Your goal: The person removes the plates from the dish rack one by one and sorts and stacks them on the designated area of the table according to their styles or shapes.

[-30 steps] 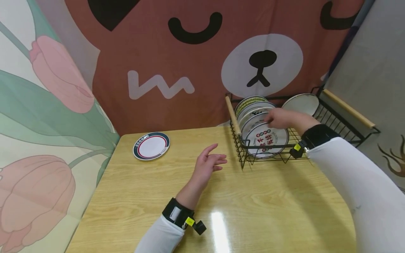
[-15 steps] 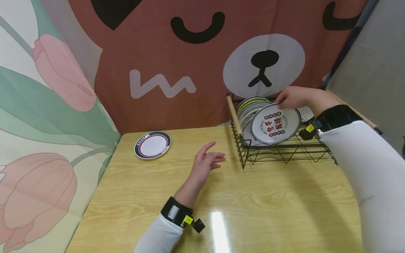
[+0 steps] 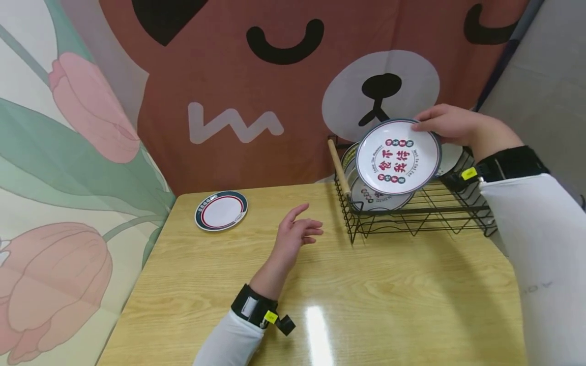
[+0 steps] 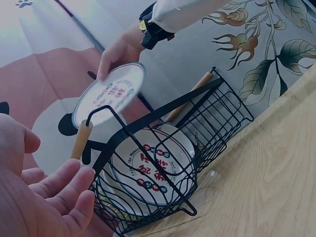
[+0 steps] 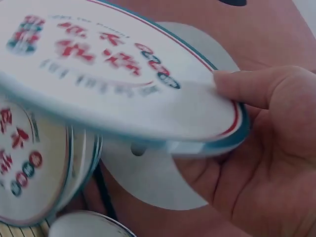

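Observation:
My right hand (image 3: 450,126) pinches the upper right rim of a white plate (image 3: 397,157) with red characters and a blue edge, thumb on its face and fingers behind. The plate is held up above the black wire dish rack (image 3: 423,211). Behind and below it, several plates (image 3: 373,199) lean in the rack's left part, partly hidden. In the right wrist view the thumb (image 5: 247,89) lies over the rim. Left of the rack, my left hand (image 3: 295,234) hovers over the table with relaxed fingers and holds nothing.
On the table (image 3: 256,274) at the back left lies a plate with a dark blue rim (image 3: 221,211). A white dish (image 3: 450,157) stands in the rack's right part. The rack has a wooden handle (image 3: 339,168) at its left end. A bear-print cloth hangs behind.
My right hand has gripped the front plate and lifted it up out of the row, uncovering another plate with red print. My left hand has barely moved.

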`<action>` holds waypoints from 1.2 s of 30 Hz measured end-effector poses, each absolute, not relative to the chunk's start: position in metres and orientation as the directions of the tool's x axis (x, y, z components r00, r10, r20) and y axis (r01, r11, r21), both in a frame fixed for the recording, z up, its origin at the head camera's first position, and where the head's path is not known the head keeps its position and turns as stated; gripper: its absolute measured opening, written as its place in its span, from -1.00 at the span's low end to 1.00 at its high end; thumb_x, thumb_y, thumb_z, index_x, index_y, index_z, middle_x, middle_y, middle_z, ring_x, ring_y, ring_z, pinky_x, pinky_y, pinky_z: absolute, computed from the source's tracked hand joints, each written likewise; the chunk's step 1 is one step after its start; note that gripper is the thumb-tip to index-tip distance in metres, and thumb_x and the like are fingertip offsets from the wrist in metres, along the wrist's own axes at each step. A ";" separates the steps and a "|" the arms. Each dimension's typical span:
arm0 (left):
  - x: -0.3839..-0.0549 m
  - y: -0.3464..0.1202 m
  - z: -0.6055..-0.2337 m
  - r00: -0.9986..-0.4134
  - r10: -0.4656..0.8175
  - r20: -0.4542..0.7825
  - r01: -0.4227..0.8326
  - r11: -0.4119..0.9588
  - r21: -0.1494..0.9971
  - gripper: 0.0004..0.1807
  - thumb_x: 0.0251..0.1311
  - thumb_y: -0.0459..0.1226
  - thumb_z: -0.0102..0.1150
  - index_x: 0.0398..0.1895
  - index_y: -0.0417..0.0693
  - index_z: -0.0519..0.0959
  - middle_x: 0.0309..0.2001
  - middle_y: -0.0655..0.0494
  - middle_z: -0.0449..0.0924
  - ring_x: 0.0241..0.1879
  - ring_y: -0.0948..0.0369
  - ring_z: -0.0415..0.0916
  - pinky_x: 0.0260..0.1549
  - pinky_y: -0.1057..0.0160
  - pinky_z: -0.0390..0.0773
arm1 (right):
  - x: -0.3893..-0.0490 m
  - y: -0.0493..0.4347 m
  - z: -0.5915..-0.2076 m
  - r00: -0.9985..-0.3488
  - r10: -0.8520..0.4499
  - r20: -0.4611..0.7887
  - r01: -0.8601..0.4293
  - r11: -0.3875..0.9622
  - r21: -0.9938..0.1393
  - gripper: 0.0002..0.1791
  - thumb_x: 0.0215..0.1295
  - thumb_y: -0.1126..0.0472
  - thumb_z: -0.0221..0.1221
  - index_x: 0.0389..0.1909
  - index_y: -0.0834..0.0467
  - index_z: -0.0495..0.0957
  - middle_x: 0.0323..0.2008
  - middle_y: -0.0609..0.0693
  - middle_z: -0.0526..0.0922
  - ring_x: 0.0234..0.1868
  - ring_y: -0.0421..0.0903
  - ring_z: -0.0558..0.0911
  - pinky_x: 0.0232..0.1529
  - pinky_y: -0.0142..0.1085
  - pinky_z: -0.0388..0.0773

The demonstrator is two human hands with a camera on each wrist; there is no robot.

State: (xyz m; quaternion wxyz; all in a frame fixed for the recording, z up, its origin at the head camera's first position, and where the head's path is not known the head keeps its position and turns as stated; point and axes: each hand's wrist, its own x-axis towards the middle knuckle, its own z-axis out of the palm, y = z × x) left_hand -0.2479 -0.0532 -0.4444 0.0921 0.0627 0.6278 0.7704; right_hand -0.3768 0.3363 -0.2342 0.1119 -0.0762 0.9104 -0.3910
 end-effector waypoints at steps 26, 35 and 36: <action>-0.246 -0.071 -0.428 -0.977 0.215 -0.011 -0.065 -0.247 0.967 -0.55 0.58 -0.20 -0.20 0.45 0.07 0.38 -0.39 0.19 0.73 -0.36 0.22 0.73 -0.31 0.25 0.66 | -0.305 0.253 -0.332 -0.960 -0.272 0.069 0.044 -0.390 -0.920 -0.68 0.60 0.28 -0.02 0.26 0.15 0.50 -0.16 0.07 0.81 -0.25 -0.12 0.83 -0.30 -0.37 0.74; -0.246 -0.085 -0.419 -0.982 0.188 0.004 -0.052 -0.290 0.956 -0.46 0.60 0.05 -0.27 0.45 0.03 0.39 -0.51 0.18 0.66 -0.47 0.18 0.66 -0.33 0.22 0.63 | -0.263 0.228 -0.363 -0.912 -0.389 0.128 0.069 -0.453 -0.889 -0.57 0.61 0.40 -0.13 0.38 0.19 0.44 -0.04 0.10 0.79 -0.19 -0.09 0.82 -0.28 -0.34 0.75; -0.246 -0.086 -0.418 -0.982 0.191 0.011 -0.047 -0.299 0.953 -0.45 0.60 0.06 -0.27 0.45 0.01 0.39 -0.52 0.18 0.65 -0.49 0.18 0.66 -0.34 0.22 0.63 | -0.259 0.226 -0.367 -0.916 -0.380 0.128 0.066 -0.456 -0.888 -0.56 0.60 0.40 -0.12 0.40 0.20 0.41 -0.02 0.09 0.78 -0.17 -0.10 0.82 -0.26 -0.34 0.75</action>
